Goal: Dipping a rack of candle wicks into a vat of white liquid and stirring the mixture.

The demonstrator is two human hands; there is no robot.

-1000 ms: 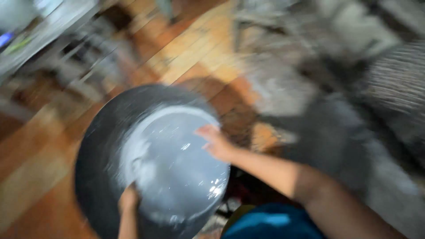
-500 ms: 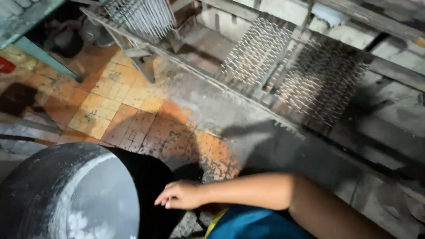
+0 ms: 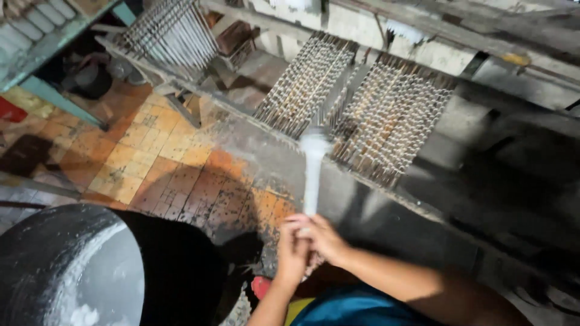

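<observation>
Both hands meet low in the view at about 6 o'clock. The left hand [image 3: 292, 253] comes up from the bottom edge and the right hand [image 3: 323, 238] reaches in from 4 o'clock along a bare forearm; their fingers are closed together around the bottom end of a white stick-like piece [image 3: 313, 172], so both are holding it. How firmly each one grips cannot be told, since the fingers overlap.

The white piece stands nearly upright from the hands toward 12 o'clock. It is slim along its length, wider and rounded at the top, pale and slightly blurred, and its top end lies in front of the near edge of the racks of thin rods [image 3: 368, 115], which slope across the upper middle of the view. A further rack [image 3: 172, 30] sits at 11 o'clock.

At 8 o'clock is a big round dark tub [image 3: 181, 271] with a pale grey-white liquid [image 3: 106, 284] inside, well apart from the hands. The worn tiled floor [image 3: 151, 157] spreads at 9 to 10 o'clock.

Half a second ago only the right hand showed, resting open at the tub's rim with nothing in it; now both hands are clasped on the white piece, which was not visible then, and the view has tipped up slightly toward the racks
</observation>
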